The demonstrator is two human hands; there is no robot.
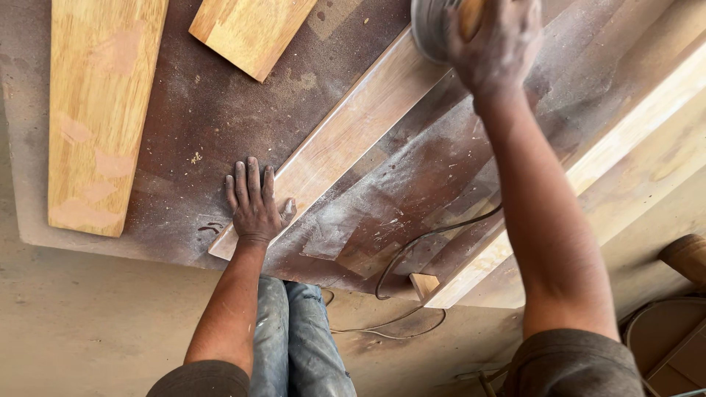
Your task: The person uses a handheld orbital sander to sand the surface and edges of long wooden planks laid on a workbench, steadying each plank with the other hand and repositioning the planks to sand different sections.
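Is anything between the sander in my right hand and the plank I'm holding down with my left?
Nothing visible. The right hand holds the sander right on the plank, near its far end. The left hand presses flat at the near end, and the stretch between them carries only dust. The cord lies off to the side.

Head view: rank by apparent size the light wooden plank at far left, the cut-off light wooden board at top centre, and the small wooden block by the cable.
1. Light wooden plank at far left
2. Cut-off light wooden board at top centre, partly out of frame, so its true size is unsure
3. Small wooden block
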